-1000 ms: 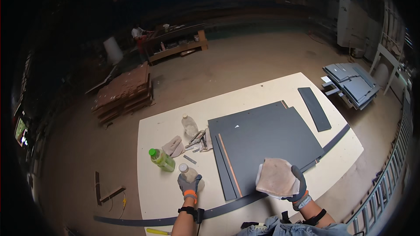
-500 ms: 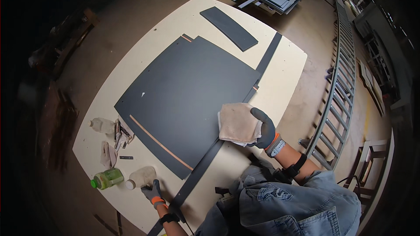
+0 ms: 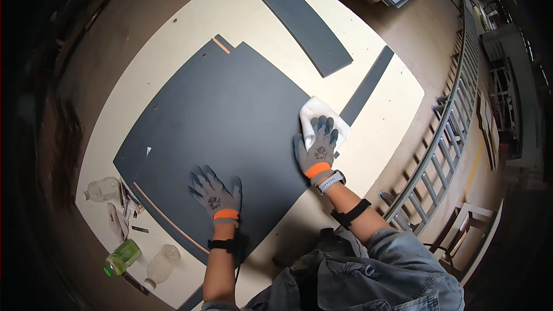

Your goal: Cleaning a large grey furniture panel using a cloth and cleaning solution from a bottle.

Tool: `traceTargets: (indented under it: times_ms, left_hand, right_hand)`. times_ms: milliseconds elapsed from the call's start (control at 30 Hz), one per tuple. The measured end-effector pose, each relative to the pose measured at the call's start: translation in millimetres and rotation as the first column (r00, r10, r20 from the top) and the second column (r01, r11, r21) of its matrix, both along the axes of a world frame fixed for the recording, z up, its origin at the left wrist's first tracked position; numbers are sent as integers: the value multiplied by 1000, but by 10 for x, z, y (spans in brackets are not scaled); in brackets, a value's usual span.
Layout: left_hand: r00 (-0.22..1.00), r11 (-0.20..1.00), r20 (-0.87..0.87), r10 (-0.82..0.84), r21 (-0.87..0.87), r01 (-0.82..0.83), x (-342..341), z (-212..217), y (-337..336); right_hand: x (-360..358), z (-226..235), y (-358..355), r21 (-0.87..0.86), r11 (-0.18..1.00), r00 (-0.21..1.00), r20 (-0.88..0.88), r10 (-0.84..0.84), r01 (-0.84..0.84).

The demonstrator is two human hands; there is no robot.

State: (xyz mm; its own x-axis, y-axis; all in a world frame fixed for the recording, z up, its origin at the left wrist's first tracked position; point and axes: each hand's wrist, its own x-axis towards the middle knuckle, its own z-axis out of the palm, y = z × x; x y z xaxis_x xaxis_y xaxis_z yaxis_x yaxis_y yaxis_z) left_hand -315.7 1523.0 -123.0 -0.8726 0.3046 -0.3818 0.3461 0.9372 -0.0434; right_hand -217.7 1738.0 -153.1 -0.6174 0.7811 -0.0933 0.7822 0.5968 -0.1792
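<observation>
A large dark grey panel point(image 3: 230, 109) lies flat on a pale table, with a notched far corner and orange-brown strips at its edges. My left hand point(image 3: 218, 194), in a grey glove with an orange cuff, rests palm down on the panel with fingers spread and nothing held. At the panel's right edge my gloved right hand point(image 3: 318, 143) presses flat on a folded white cloth point(image 3: 311, 112). Its fingers are stretched out over the cloth and the thumb sits apart. The hand hides part of the cloth.
Beyond the panel lie a dark board point(image 3: 305, 29) and a narrow dark strip point(image 3: 368, 83). At the near left stand or lie a green-capped bottle point(image 3: 124, 256), clear bottles point(image 3: 163, 265) and a crumpled rag point(image 3: 117, 222). A roller conveyor point(image 3: 429, 181) runs along the right.
My left hand has left the clear bottle and come up onto the panel. The right hand has turned the cloth over and set it on the panel's right edge. The view has shifted.
</observation>
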Motion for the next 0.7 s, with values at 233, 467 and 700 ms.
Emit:
traceTargets:
  times_ms: [233, 467, 700]
  left_hand:
    - [981, 992, -181, -67, 98, 85, -50, -126, -208]
    - [997, 999, -73, -22, 32, 24, -81, -109, -138]
    - [995, 982, -78, 54, 186, -38, -74, -112, -246]
  right_hand:
    - [-2061, 26, 493, -23, 926, 926, 14, 377, -376]
    - [-2673, -90, -289, -20, 751, 751, -6, 660, -660]
    - [-2415, -79, -882, -131, 450, 464, -107, 879, -883]
